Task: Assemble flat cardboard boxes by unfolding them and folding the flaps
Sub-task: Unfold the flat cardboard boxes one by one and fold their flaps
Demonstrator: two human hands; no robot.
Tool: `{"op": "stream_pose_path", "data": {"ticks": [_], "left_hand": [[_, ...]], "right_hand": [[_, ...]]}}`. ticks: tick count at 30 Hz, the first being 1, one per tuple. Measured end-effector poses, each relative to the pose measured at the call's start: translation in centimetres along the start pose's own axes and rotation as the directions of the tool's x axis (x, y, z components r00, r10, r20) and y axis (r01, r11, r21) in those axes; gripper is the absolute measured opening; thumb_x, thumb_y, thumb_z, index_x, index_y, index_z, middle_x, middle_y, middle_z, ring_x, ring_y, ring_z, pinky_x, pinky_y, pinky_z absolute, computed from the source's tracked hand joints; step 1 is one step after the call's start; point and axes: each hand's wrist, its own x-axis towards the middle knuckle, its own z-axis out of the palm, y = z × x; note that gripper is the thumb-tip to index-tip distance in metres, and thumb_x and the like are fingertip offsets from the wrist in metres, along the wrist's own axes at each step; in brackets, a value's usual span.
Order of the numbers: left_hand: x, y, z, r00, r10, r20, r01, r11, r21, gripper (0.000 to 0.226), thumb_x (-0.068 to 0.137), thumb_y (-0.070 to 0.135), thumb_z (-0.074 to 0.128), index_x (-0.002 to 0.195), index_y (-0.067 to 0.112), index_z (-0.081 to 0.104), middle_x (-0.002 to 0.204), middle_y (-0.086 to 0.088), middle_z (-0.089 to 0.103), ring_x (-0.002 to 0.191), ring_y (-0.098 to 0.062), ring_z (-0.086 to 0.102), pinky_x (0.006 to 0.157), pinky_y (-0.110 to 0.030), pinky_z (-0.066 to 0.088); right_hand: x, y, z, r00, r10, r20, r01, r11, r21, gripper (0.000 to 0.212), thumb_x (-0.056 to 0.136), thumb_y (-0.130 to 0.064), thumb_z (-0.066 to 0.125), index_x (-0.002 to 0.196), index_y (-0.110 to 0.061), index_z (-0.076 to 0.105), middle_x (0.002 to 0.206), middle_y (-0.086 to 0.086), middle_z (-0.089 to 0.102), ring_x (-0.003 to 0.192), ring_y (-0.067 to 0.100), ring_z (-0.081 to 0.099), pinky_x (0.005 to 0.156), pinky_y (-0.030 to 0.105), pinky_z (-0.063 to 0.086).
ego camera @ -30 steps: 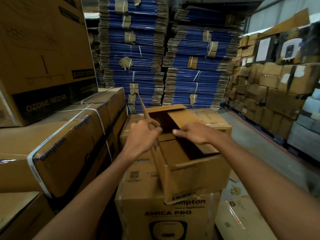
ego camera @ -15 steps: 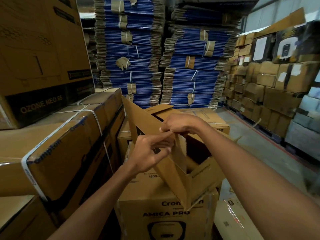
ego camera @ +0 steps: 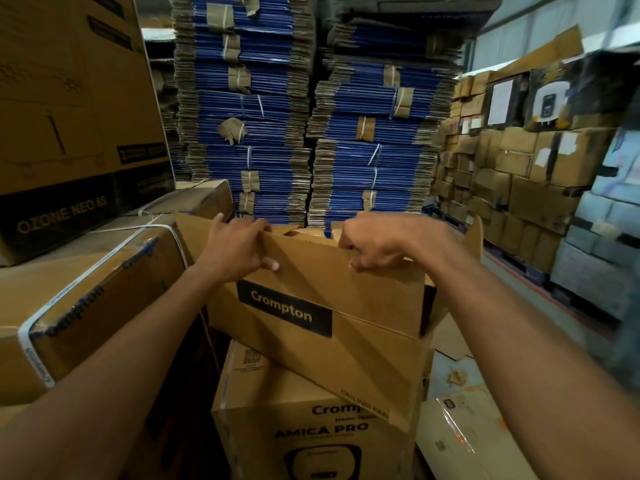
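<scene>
"Crompton" stands in pale letters on a black patch on the near face of the cardboard box (ego camera: 363, 289), and small print along its lower edge reads "CEILING FAN". The sealed carton (ego camera: 249, 438) beneath it shows "Cromp", cut off by the box, with "AMICA PRO" below. On the left, the big carton (ego camera: 69, 98) carries "OZONE NEO" and a blurred number on its black band. The strapped carton (ego camera: 104, 271) under it reads "ompton" along its side.

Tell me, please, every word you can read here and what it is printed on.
"Crompton": black label on the tilted brown cardboard box.
"AMICA PRO": sealed brown carton beneath it.
"OZONE NEO", final digits blurred: large brown carton at left.
"Crompton", sideways: strapped brown carton at left.
Too small to read: white wall sheets.
</scene>
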Motion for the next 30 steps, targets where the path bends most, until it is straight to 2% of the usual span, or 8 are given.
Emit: {"op": "stream_pose_path", "data": {"ticks": [5, 9, 13, 18, 20, 23, 26, 30], "left_hand": [[-1.0, 1.3, 1.0, 0.935, 0.207, -0.287, -0.196, 0.978, 0.068, 0.053, 0.077, 0.066, 0.072, 0.079, 0.013, 0.067, 0.067, 0.002, 0.058, 0.062, -0.018, 0.058, 0.076, -0.039, 0.054], [-1.3, 5.9, 2.3, 0.894, 0.279, -0.351, -0.284, 0.958, 0.039, 0.051, 0.077, 0.063, 0.076, 0.073, 0.014, 0.062, 0.065, 0.005, 0.049, 0.056, -0.015, 0.048, 0.060, -0.028, 0.038], [-2.2, 11.1, 2.8, 0.910, 0.253, -0.327, -0.278, 0.960, -0.032, 0.032, 0.085, 0.043, 0.077, 0.083, 0.012, 0.068, 0.070, 0.002, 0.059, 0.061, -0.016, 0.052, 0.056, -0.028, 0.041], [-1.3, 11.8, -0.4, 0.985, 0.165, 0.043, -0.162, 0.985, -0.064, 0.045, 0.084, 0.062, 0.071, 0.090, 0.018, 0.072, 0.078, 0.006, 0.066, 0.072, -0.014, 0.061, 0.063, -0.026, 0.045], [-0.3, 10.0, -2.8, 0.913, 0.210, 0.349, -0.068, 0.923, -0.378, 0.048, 0.087, 0.066, 0.065, 0.089, 0.019, 0.077, 0.080, 0.004, 0.073, 0.073, -0.012, 0.068, 0.063, -0.022, 0.050], [0.7, 6.5, -3.5, 0.865, 0.183, 0.467, 0.171, 0.767, -0.618, 0.045, 0.099, 0.052, 0.055, 0.101, 0.011, 0.075, 0.093, -0.004, 0.077, 0.079, -0.016, 0.074, 0.066, -0.021, 0.056], [1.6, 4.4, -1.4, 0.778, 0.092, 0.621, 0.080, 0.967, -0.243, 0.034, 0.105, 0.043, 0.051, 0.122, 0.016, 0.063, 0.113, -0.001, 0.068, 0.085, -0.016, 0.070, 0.070, -0.025, 0.053], [1.5, 3.3, 1.9, 0.523, -0.073, 0.849, 0.022, 0.997, 0.072, 0.041, 0.102, 0.039, 0.054, 0.141, 0.027, 0.054, 0.133, 0.002, 0.060, 0.115, -0.020, 0.061, 0.099, -0.041, 0.052]], "right_hand": [[-1.1, -0.3, 1.0, 0.986, 0.091, -0.139, -0.102, 0.992, -0.073, 0.015, 0.093, -0.014, 0.064, 0.085, -0.015, 0.052, 0.091, -0.001, 0.051, 0.083, 0.018, 0.057, 0.072, 0.036, 0.050], [-1.0, -0.7, 2.2, 0.966, 0.092, -0.240, -0.119, 0.988, -0.102, 0.027, 0.094, -0.024, 0.067, 0.118, -0.016, 0.058, 0.103, 0.002, 0.048, 0.101, 0.023, 0.056, 0.095, 0.044, 0.045], [-0.3, -1.0, 4.1, 0.957, 0.060, -0.284, -0.088, 0.992, -0.087, 0.028, 0.093, -0.035, 0.068, 0.113, -0.016, 0.063, 0.103, 0.006, 0.058, 0.108, 0.027, 0.061, 0.092, 0.043, 0.048], [-0.6, -0.2, 5.3, 0.969, 0.062, -0.241, -0.054, 0.998, 0.039, 0.021, 0.093, -0.034, 0.069, 0.108, -0.020, 0.067, 0.095, 0.004, 0.059, 0.099, 0.026, 0.064, 0.083, 0.040, 0.053], [-1.2, 0.0, 5.7, 0.977, 0.024, -0.213, -0.020, 1.000, 0.020, 0.014, 0.097, -0.024, 0.062, 0.110, -0.021, 0.067, 0.090, -0.001, 0.055, 0.095, 0.023, 0.063, 0.079, 0.036, 0.051], [-1.9, -0.3, 6.5, 0.978, -0.048, -0.205, 0.050, 0.999, 0.006, 0.031, 0.098, -0.015, 0.059, 0.127, -0.023, 0.065, 0.096, -0.002, 0.062, 0.094, 0.018, 0.061, 0.081, 0.036, 0.053], [-2.0, -0.5, 7.6, 0.976, -0.078, -0.205, 0.093, 0.993, 0.066, 0.043, 0.096, -0.008, 0.059, 0.137, -0.022, 0.060, 0.104, -0.002, 0.071, 0.091, 0.013, 0.065, 0.076, 0.029, 0.055], [-1.9, -0.1, 8.7, 0.984, -0.079, -0.162, 0.103, 0.985, 0.141, 0.043, 0.097, -0.004, 0.057, 0.133, -0.026, 0.061, 0.096, -0.005, 0.069, 0.078, 0.004, 0.064, 0.054, 0.014, 0.040]]}}
